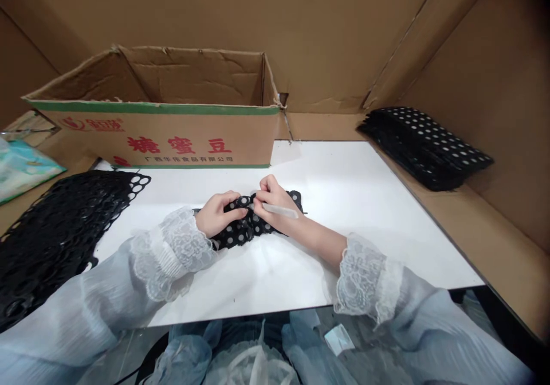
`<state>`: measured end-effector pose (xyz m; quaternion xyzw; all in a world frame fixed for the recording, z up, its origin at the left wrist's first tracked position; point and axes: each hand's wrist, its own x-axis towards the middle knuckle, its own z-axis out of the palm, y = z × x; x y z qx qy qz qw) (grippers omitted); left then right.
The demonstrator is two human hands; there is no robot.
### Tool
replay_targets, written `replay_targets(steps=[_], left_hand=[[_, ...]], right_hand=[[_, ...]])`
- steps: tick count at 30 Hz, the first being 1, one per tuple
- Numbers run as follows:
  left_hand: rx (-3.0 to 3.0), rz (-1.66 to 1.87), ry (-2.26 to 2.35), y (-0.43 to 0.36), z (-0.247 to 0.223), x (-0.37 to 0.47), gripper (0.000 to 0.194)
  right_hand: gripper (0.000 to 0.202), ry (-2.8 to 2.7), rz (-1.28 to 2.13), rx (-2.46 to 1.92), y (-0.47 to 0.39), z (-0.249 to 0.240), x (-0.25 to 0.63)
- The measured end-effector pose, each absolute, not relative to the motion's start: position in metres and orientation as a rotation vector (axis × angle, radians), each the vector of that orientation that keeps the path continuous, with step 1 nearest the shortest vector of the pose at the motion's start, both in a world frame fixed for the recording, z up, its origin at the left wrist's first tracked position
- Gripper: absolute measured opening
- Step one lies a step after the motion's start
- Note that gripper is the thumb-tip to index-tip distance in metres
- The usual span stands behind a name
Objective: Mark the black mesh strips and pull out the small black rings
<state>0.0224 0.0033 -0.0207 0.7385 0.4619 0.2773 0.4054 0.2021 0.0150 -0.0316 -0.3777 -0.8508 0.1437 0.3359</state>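
A black fabric piece with pale dots (234, 237) lies bunched on the white board (335, 184). My left hand (217, 213) grips its left part, thumb and fingers pressed on the cloth. Over the right part is my right hand (275, 204), closed round a slim whitish translucent tool (281, 210). The tool's tip is hidden at the middle of the fabric, between the two hands.
An open cardboard box with red lettering (180, 138) stands behind the hands. Black netted material with round holes (51, 236) lies at the left, near a plastic packet (26, 167). Folded black dotted fabric (425, 144) rests at the right rear. Cardboard walls surround the board.
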Motion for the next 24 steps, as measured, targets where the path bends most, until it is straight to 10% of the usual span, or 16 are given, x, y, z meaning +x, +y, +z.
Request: replay_targets(steps=[24], left_hand=[[2.090,0.439,0.974,0.012,-0.019,0.015,0.039]], right_hand=[[0.032,-2.289,0.994,-1.084,0.007,0.007,0.224]])
